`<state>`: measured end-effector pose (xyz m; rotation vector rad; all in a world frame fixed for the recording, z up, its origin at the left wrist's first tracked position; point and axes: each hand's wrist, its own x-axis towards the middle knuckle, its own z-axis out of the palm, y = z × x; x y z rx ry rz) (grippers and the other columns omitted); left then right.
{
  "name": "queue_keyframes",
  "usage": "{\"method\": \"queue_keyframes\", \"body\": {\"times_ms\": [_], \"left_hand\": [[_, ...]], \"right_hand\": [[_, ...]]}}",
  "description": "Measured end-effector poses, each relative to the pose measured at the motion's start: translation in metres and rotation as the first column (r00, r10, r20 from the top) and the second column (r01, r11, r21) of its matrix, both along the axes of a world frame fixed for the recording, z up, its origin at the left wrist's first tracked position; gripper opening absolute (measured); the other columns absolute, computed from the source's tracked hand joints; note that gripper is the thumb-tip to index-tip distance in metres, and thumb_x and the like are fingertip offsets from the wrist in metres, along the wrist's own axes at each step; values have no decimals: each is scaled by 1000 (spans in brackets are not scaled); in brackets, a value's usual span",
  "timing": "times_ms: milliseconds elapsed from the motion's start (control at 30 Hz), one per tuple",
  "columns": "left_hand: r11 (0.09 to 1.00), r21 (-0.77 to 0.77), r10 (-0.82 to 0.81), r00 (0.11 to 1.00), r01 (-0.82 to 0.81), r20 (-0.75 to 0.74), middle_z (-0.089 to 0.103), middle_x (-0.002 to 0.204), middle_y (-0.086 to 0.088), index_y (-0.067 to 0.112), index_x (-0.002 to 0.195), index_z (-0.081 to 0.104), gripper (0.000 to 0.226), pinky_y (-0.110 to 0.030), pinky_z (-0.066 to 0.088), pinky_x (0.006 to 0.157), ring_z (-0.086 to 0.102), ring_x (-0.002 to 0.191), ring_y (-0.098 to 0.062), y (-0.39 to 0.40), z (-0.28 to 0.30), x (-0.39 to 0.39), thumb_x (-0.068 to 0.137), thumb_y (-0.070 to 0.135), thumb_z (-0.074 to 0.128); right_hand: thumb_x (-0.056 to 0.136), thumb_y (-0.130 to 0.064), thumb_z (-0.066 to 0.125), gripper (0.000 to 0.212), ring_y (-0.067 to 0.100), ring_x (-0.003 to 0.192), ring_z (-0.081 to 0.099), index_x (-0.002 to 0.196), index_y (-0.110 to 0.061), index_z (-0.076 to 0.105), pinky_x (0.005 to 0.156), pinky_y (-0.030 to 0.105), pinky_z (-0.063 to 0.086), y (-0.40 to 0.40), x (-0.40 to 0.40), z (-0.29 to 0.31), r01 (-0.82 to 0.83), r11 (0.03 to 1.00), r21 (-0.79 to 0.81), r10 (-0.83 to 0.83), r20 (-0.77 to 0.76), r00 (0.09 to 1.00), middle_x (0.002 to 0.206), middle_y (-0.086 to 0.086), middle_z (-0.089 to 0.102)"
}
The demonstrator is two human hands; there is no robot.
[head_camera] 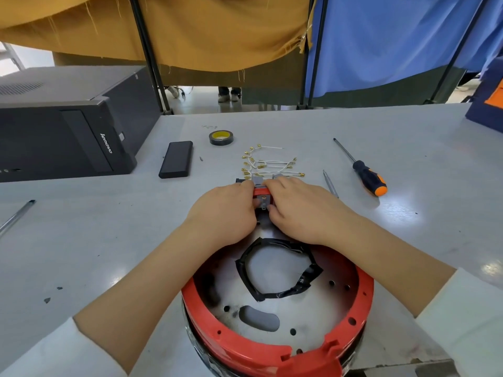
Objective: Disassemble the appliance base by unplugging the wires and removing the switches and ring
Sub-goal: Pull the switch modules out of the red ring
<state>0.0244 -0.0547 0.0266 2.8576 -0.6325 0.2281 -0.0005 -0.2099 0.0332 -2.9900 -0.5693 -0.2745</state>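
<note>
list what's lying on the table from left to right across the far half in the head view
computer tower → black flat case → tape roll → loose white wires → slim metal tool → orange-and-black screwdriver
</note>
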Motion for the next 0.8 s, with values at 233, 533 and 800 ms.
{"method": "queue_keyframes", "body": {"times_ms": [233, 533, 800], "left_hand": [[1000, 15, 16, 999, -16, 28, 62, 108, -9, 16, 106, 49, 20, -32, 33, 65, 57, 95, -33, 0, -1, 2, 95, 32, 43], [1000, 1, 4, 1000, -4, -13, 61, 110, -11, 17, 102, 48, 18, -32, 32, 66, 57, 96, -33, -1, 0, 3, 95, 33, 43], [1000, -15, 1, 1000, -2, -22, 61, 105, -13, 16, 101, 50, 18, -31, 31, 63, 56, 88, -33, 1, 4, 1, 93, 31, 46]], "right_hand": [[97, -30, 40, 35, 23, 116, 44, 128, -15, 40, 84, 40, 45, 1, 0, -3, 38, 999, -11, -38, 12, 999, 124, 5, 49], [97, -33, 39, 33, 27, 109, 45, 119, -9, 43, 73, 35, 37, -1, 6, -8, 65, 996, -68, -62, 46, 997, 120, 10, 46], [98, -34, 38, 30, 27, 107, 47, 116, -10, 42, 75, 37, 38, -2, 5, -5, 30, 995, -91, -27, 30, 999, 120, 9, 47]]}}
